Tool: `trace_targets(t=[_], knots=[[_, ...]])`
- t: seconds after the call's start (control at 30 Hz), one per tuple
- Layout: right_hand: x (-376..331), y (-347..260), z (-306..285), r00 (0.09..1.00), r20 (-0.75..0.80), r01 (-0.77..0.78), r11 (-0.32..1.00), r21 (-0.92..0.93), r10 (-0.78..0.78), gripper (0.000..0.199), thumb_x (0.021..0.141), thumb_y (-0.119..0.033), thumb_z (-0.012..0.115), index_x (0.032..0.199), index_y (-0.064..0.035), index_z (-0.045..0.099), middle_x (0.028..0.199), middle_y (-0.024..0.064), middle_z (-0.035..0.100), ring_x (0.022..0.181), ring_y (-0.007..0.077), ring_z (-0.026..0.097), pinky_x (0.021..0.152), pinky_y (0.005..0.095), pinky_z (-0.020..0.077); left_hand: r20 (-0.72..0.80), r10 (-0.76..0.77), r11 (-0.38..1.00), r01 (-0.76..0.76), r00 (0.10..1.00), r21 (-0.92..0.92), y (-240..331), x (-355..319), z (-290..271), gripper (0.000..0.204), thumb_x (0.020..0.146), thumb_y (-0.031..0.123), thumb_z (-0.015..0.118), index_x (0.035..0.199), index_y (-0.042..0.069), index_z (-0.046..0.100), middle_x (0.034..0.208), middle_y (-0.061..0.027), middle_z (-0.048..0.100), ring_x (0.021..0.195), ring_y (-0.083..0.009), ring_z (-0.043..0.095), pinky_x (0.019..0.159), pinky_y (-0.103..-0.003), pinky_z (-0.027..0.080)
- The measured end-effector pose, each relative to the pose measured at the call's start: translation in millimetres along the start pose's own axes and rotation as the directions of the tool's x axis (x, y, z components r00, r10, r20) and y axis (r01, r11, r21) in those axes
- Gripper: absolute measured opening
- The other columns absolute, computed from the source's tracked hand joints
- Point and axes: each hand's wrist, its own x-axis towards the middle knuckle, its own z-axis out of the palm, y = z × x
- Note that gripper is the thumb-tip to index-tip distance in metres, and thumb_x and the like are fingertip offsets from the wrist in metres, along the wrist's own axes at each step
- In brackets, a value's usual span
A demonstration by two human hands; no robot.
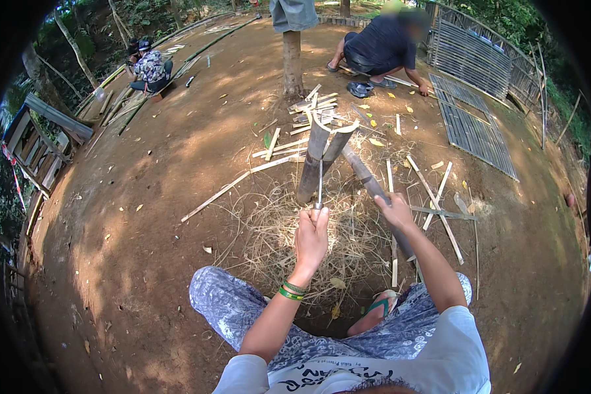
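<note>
My left hand is closed around the handle of a knife, whose narrow metal blade points away from me. That blade lies against a short dark bamboo piece, which parts into two curved sections toward its pale far end. My right hand grips a long dark bamboo stick slanting from beside the bamboo piece down toward my right knee. Beneath both hands spreads a heap of thin pale shavings. How deep the blade sits in the bamboo cannot be made out.
Pale split strips lie piled by a tree trunk. A flat grey strip crosses loose slats on my right. Farther off, a person in dark clothes crouches near a slatted bamboo panel; another person sits far left.
</note>
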Motion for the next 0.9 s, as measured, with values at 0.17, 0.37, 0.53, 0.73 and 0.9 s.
trace_targets(t=[0.17,0.37,0.53,0.73,0.9], knots=[[-102.9,-119.3,42.0,0.88,0.167,0.208,0.677,0.706,-0.444,0.065,0.105,-0.055,0.046,0.125,0.0038,0.065,0.116,0.018,0.069,0.114,0.0281,0.065,0.1,0.0431,0.0488,0.012,-0.196,0.811,0.169,0.98,-0.561,12.7,-19.0,10.4,0.046,0.111,0.044,0.036,0.108,0.001,0.049,0.093,-0.0149,0.054,0.078,-0.018,0.055,0.064,-0.035,0.046],[-133.1,-144.4,55.5,0.927,0.183,0.058,0.605,0.794,-0.328,0.031,0.105,-0.03,0.061,0.088,-0.0063,0.052,0.064,-0.0023,0.051,0.052,0.0068,0.05,0.047,0.0263,0.0418,-0.255,0.154,0.988,-0.146,0.954,0.049,2.7,-1.4,-57.4,0.041,0.112,0.031,0.035,0.114,0.001,0.063,0.109,-0.0104,0.059,0.101,-0.0216,0.056,0.093,-0.037,0.043],[-160.7,-149.5,33.6,0.936,0.236,0.002,0.675,0.738,-0.26,0.031,0.103,-0.03,0.063,0.089,-0.0046,0.053,0.062,-0.0023,0.051,0.051,0.0067,0.051,0.045,0.0251,0.0392,-0.403,0.575,0.776,-0.631,0.712,-0.007,75.1,51.0,-100.4,0.062,0.111,0.049,0.023,0.134,0.0,0.054,0.132,-0.0136,0.057,0.125,-0.0241,0.053,0.106,-0.04,0.04],[-170.6,-136.3,62.4,0.98,0.129,0.021,0.72,0.694,-0.153,0.045,0.095,-0.039,0.072,0.073,-0.0048,0.051,0.058,0.0003,0.047,0.054,0.0114,0.044,0.051,0.0352,0.0367,-0.348,0.786,0.504,-0.856,0.511,-0.118,114.4,103.0,-71.1,0.063,0.107,0.047,0.042,0.071,-0.002,0.057,0.074,-0.0085,0.058,0.067,-0.0183,0.054,0.062,-0.034,0.041],[-161.6,-142.1,64.3,0.979,0.145,0.025,0.786,0.618,-0.146,0.049,0.088,-0.04,0.079,0.069,-0.0067,0.048,0.056,0.0007,0.045,0.053,0.0119,0.041,0.052,0.0356,0.0359,-0.309,0.675,0.561,-0.738,0.67,-0.375,107.4,104.0,-49.3,0.064,0.11,0.04,0.04,0.056,0.006,0.036,0.052,0.0012,0.037,0.048,-0.0089,0.033,0.047,-0.029,0.022]])
